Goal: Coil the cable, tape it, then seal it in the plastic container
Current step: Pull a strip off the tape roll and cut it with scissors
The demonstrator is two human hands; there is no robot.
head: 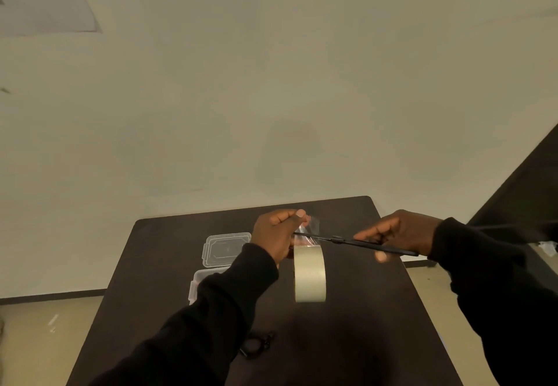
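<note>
Clear plastic marks the left of the dark brown tabletop [356,340]: a transparent rectangular lid [226,249] lies flat, with the matching clear plastic container [200,284] just below it, partly hidden by a black sleeve; lower down, near the bottom centre, the coiled black cable [256,345] rests on the tabletop; the left hand [279,236] pinches a strip of clear tape drawn up from the beige tape roll [310,273] hanging at centre; the right hand [398,231] grips black scissors [356,243], blades crossing the strip.

Both arms wear long black sleeves [211,310] (plain, loose, no markings) ending at the wrists; left hand [273,234] and right hand [401,231] are bare.
</note>
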